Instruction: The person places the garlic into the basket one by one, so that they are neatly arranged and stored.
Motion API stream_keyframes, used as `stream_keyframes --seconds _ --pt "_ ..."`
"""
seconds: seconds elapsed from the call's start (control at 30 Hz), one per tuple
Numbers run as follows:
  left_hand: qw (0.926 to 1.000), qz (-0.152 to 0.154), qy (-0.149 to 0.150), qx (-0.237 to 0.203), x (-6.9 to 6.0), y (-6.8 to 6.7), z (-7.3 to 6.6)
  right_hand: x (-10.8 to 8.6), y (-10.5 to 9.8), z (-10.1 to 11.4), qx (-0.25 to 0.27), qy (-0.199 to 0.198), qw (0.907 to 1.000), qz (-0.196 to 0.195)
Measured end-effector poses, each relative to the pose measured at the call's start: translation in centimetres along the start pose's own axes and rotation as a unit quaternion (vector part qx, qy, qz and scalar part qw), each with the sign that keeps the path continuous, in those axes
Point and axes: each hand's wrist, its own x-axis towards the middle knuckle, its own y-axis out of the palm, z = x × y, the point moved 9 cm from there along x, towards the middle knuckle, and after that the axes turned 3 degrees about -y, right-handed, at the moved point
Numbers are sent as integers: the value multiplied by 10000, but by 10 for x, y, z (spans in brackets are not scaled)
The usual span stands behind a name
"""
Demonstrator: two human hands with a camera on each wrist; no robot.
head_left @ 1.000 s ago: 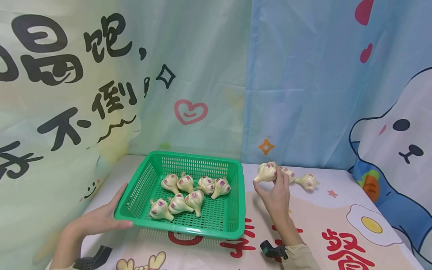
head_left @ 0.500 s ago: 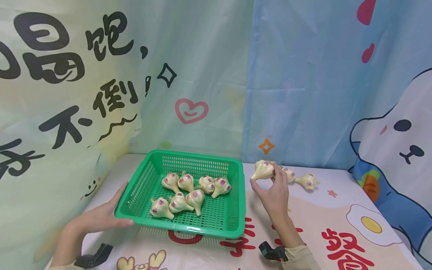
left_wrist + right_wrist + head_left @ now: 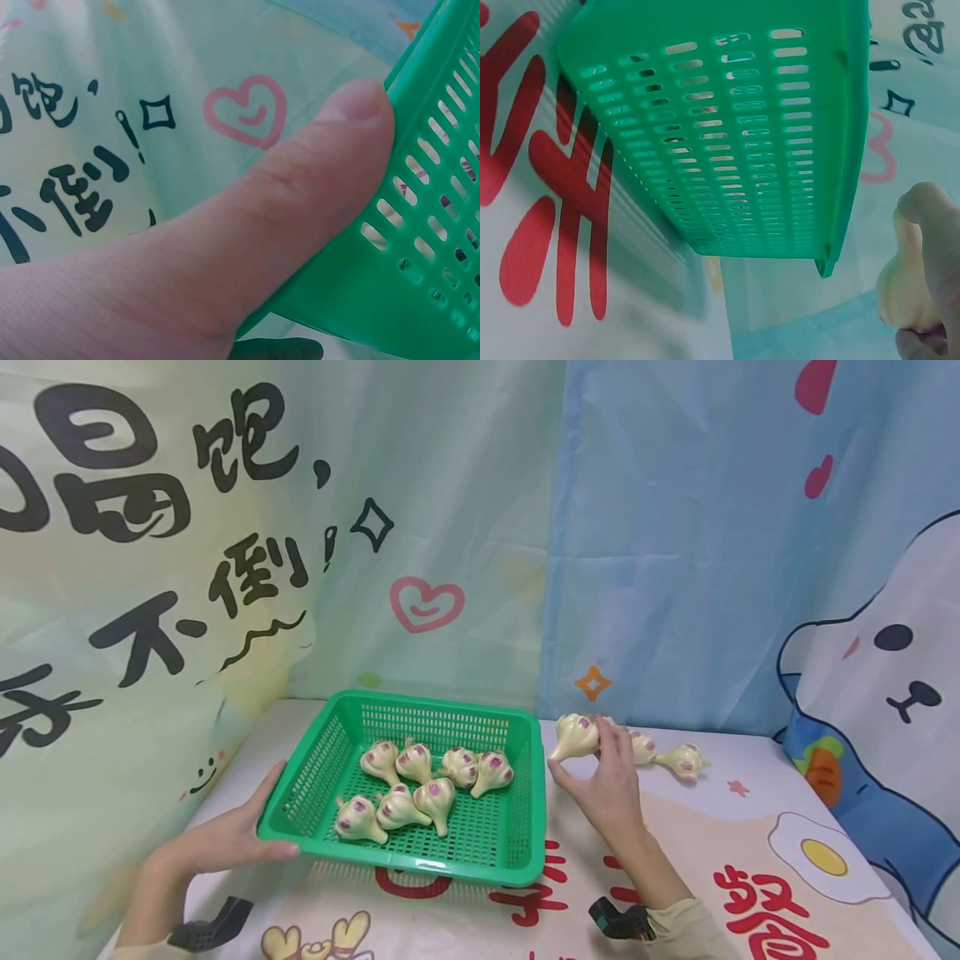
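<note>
Green basket (image 3: pixel 405 865) at the left hand (image 3: pixel 221 842), garlic bulb (image 3: pixel 575 737) in the right hand (image 3: pixel 603 787)

Big cloth (image 3: pixel 480 510) in soft green and blue hangs behind, past all the fingertips. It has black writing on the left and a white animal (image 3: pixel 870 727) far to the right of the right fingers. Under both hands is the table (image 3: pixel 720 827), white and peach, with red writing and a fried egg picture (image 3: pixel 828 860) well to the right of the right fingers.

The basket sits between the two hands. The left fingers are spread from the thumb around its corner. They touch the side, and the thumb lies straight along the near edge.

The right hand pinches the bulb. Its thumb is at the thin stem and its fingers are at the fat end, only as far apart as the bulb is long. This bulb is near the basket's right side. I can't tell if it touches the table.

Tan sleeve (image 3: pixel 686 931) shows below the right fingers. Each wrist has a little black gadget (image 3: pixel 213 925).

Seven bulbs (image 3: pixel 435 802) lie in the basket, to the right of the left fingers. Two more bulbs (image 3: pixel 683 762) lie on the table, just right of the right fingers. Another purple bit shows right behind those fingers, but most of it is hidden.
</note>
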Motion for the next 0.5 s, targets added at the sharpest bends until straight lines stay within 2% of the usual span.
stream_keyframes --seconds 0.2,0.5 --pt "10000 -19 -20 91 1 2 1 3 -2 15 -339 -458 9979 305" --pt "10000 -13 43 81 1 1 -1 7 6 31 -822 -655 9872 1199"
